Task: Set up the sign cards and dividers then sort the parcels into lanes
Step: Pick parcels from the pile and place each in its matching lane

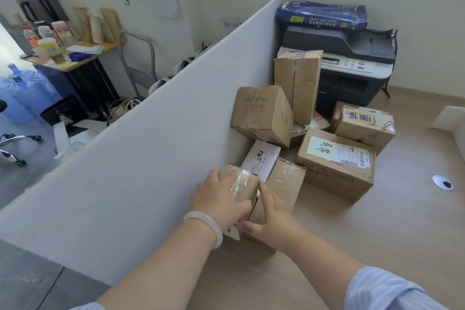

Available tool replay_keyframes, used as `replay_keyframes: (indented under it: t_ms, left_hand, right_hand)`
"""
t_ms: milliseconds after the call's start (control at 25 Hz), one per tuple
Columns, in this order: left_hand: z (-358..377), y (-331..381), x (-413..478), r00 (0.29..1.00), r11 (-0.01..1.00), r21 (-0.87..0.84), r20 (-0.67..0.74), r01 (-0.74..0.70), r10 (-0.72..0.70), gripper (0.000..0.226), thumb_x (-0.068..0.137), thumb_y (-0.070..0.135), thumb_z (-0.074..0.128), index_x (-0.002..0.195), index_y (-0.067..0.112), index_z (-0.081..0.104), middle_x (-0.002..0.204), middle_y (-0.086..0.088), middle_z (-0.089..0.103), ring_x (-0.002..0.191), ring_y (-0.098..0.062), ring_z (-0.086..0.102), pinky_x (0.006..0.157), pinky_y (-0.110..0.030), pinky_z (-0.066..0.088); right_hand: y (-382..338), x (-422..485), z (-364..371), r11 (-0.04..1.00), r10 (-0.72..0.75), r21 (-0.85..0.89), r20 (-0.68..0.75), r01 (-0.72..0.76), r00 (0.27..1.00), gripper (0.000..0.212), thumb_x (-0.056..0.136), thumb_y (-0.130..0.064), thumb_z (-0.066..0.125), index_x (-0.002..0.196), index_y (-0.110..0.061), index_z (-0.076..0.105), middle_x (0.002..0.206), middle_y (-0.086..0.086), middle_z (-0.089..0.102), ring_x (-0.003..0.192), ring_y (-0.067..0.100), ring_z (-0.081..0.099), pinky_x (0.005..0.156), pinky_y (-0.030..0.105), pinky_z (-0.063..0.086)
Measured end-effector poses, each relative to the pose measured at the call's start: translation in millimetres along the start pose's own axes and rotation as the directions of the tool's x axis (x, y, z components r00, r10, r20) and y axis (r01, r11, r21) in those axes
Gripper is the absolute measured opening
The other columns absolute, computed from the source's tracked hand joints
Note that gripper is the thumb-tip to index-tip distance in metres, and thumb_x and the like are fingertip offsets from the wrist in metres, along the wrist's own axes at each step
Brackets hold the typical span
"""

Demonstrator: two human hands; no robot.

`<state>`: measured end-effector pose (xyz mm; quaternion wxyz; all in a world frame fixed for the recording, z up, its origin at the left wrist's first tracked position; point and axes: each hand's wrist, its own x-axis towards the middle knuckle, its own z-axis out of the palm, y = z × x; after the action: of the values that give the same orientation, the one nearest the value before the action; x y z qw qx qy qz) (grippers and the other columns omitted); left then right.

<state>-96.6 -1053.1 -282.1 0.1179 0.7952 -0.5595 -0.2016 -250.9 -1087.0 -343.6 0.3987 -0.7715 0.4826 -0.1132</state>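
Observation:
A small taped cardboard parcel (245, 185) sits on the wooden table next to the tall grey divider panel (141, 153). My left hand (219, 200) grips its top and left side. My right hand (269, 219) holds its right side, the index finger stretched along the parcel's edge. Just behind it lie a white-and-pink box (261, 158) and another brown parcel (286, 181). Further back stand several cardboard parcels, one with a green handwritten card and a shipping label (337, 161), one tilted (261, 116), one upright (298, 83), one taped at the right (364, 126).
A printer (352, 58) with a blue pack of copy paper (322, 16) on top stands at the table's far end. A white board's corner (450, 118) shows at the right edge. A cable hole (442, 182) is in the tabletop. Beyond the divider are water jugs, a side table and a chair.

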Motion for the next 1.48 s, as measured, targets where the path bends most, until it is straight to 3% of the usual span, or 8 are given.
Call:
replay_keyframes:
  t_ms: [200, 360, 560, 760, 920, 1000, 1320, 1480]
  left_hand:
    - [-38, 43, -22, 0.982, 0.994, 0.016, -0.153, -0.106, 0.107, 0.075, 0.073, 0.058, 0.060, 0.143, 0.047, 0.036, 0.143, 0.008, 0.035, 0.126, -0.021, 0.040, 0.100, -0.037, 0.043]
    - [-40, 83, -35, 0.934, 0.967, 0.062, -0.250, -0.245, 0.253, 0.076, 0.078, 0.059, 0.060, 0.146, 0.046, 0.030, 0.147, 0.009, 0.029, 0.130, -0.020, 0.036, 0.101, -0.035, 0.040]
    - [9, 124, -49, 0.902, 0.917, 0.025, -0.171, -0.397, 0.396, 0.105, 0.079, 0.054, 0.068, 0.153, 0.045, -0.006, 0.149, 0.008, 0.010, 0.137, -0.016, 0.019, 0.112, -0.031, 0.032]
    - [47, 159, -55, 0.942, 0.866, -0.372, -0.102, -0.334, 0.319, 0.094, 0.084, 0.049, 0.069, 0.156, 0.027, 0.013, 0.144, 0.007, 0.024, 0.132, -0.010, 0.031, 0.108, -0.023, 0.036]
    - [45, 181, -56, 0.984, 0.813, -0.567, 0.019, -0.134, 0.176, 0.050, 0.092, 0.047, 0.061, 0.133, 0.025, 0.042, 0.126, 0.006, 0.053, 0.100, -0.005, 0.052, 0.068, -0.010, 0.042]
    - [48, 188, -54, 0.983, 0.812, -0.577, 0.077, -0.093, 0.168, 0.055, 0.090, 0.045, 0.065, 0.135, 0.028, 0.039, 0.127, 0.007, 0.053, 0.104, -0.011, 0.053, 0.081, -0.023, 0.049]
    - [54, 210, -55, 0.927, 0.797, -0.599, 0.251, -0.078, 0.279, 0.069, 0.090, 0.027, 0.066, 0.150, 0.039, 0.034, 0.143, 0.000, 0.031, 0.113, -0.011, 0.038, 0.097, -0.028, 0.040]
    - [64, 209, -57, 0.921, 0.742, -0.660, 0.206, -0.119, 0.331, 0.063, 0.090, 0.026, 0.067, 0.146, 0.040, 0.041, 0.137, 0.005, 0.035, 0.117, -0.009, 0.042, 0.092, -0.021, 0.038]
  right_hand:
    - [-9, -21, -47, 0.892, -0.072, 0.440, -0.085, 0.102, 0.994, 0.072, 0.085, -0.052, 0.067, 0.139, -0.059, 0.019, 0.144, -0.024, 0.034, 0.119, -0.015, 0.044, 0.087, 0.010, 0.044]
    - [1, -33, -70, 0.690, 0.080, 0.724, -0.078, 0.001, 0.994, 0.055, 0.097, -0.049, 0.051, 0.145, -0.054, 0.025, 0.146, -0.021, 0.040, 0.121, 0.000, 0.054, 0.098, 0.035, 0.050]
    - [27, -61, -106, 0.352, 0.366, 0.925, 0.004, -0.142, 0.931, 0.042, 0.097, -0.058, 0.043, 0.131, -0.037, 0.054, 0.123, -0.002, 0.068, 0.110, 0.017, 0.065, 0.083, 0.051, 0.058]
    - [51, -94, -133, 0.519, 0.380, 0.853, -0.181, -0.048, 0.907, 0.057, 0.097, -0.046, 0.053, 0.147, -0.045, 0.027, 0.133, -0.010, 0.045, 0.104, 0.010, 0.057, 0.079, 0.040, 0.058]
    - [73, -119, -136, 0.773, 0.258, 0.635, -0.320, 0.004, 0.912, 0.087, 0.076, -0.060, 0.067, 0.147, -0.049, 0.019, 0.151, -0.012, 0.036, 0.132, 0.009, 0.044, 0.109, 0.037, 0.042]
    - [78, -127, -138, 0.828, 0.203, 0.559, -0.360, 0.036, 0.911, 0.086, 0.084, -0.041, 0.072, 0.151, -0.043, 0.018, 0.152, -0.014, 0.033, 0.137, 0.005, 0.037, 0.108, 0.023, 0.038]
    - [93, -143, -151, 0.846, 0.166, 0.527, -0.408, 0.083, 0.898, 0.075, 0.077, -0.050, 0.063, 0.142, -0.052, 0.026, 0.155, -0.020, 0.028, 0.141, -0.003, 0.027, 0.117, 0.032, 0.030]
    - [111, -134, -161, 0.707, 0.400, 0.707, -0.415, 0.013, 0.817, 0.061, 0.081, -0.051, 0.058, 0.138, -0.046, 0.037, 0.149, -0.005, 0.043, 0.134, 0.014, 0.045, 0.112, 0.046, 0.038]
